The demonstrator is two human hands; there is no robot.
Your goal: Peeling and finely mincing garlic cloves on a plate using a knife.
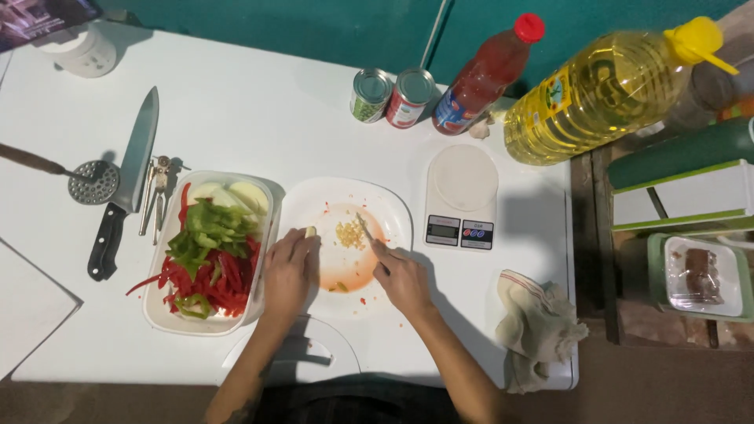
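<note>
A small heap of minced garlic [350,234] is shown at the middle of a white plate [393,206] on the desk [236,110]. A small knife [367,229] is gripped in the closed right hand [402,276], its tip at the heap. A garlic piece [311,232] is pinched at the plate's left rim by the left hand [288,271]. The mincing step is judged to be in hand (the heap looks only partly fine); short, steady cuts are called for next. A tub of sliced peppers [206,259] lies just left, a kitchen scale [462,198] right.
</note>
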